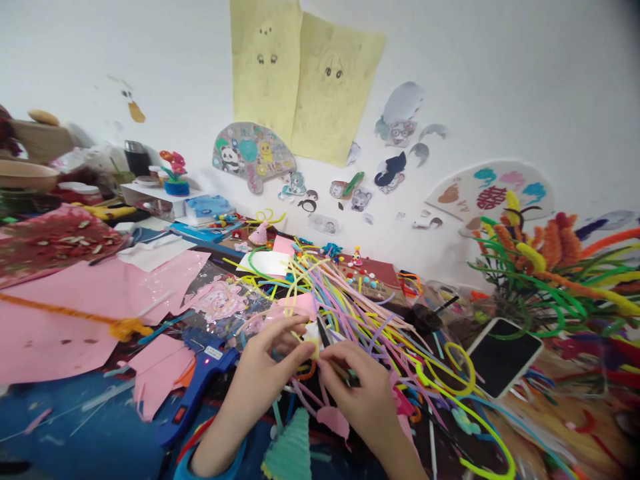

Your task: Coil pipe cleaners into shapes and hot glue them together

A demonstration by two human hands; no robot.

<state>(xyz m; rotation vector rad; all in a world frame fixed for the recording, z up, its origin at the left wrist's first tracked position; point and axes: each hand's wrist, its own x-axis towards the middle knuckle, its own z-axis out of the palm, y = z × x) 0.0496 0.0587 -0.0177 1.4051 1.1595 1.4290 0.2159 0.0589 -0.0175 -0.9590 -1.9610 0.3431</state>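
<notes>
My left hand pinches a small white-and-yellow piece between thumb and fingers. Close beside it, my right hand is closed around a dark, slim, pointed tool; its exact kind is unclear. The tool's tip points up and away, next to the piece. Behind both hands spreads a loose heap of pastel and yellow pipe cleaners. A teal ribbed piece lies below, between my forearms.
A blue glue gun with a lit red light lies left of my left hand. Pink sheets cover the left side. At right are a phone and a bunch of fuzzy pipe-cleaner flowers. The wall rises behind.
</notes>
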